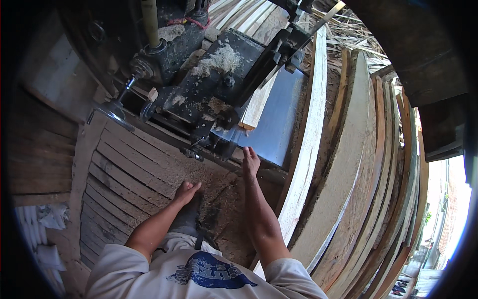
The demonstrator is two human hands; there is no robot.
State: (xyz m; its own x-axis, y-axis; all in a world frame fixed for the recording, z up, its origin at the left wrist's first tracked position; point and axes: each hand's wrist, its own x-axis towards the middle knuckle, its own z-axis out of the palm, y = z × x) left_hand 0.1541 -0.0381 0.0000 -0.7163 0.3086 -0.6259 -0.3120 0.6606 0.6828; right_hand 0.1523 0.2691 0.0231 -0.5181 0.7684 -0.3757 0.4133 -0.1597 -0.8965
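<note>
My right hand [250, 160] reaches toward the front edge of the steel machine bed [281, 119], its fingers fairly straight, with nothing in it. A pale board [257, 107] lies on the bed under the dark machine head [266, 60], its near end just beyond my right hand. My left hand [188, 192] is lower and to the left, in front of my leg, its fingers curled with nothing visible in them. Sawdust lies on the dark machine housing [219, 62] left of the board.
Long planks [358, 149] are stacked along the right, beside a long white board [303, 164]. A handwheel [107, 112] sticks out at the left front of the machine. A slatted wooden floor [119, 184] with sawdust is below. Scrap strips [351, 30] lie behind.
</note>
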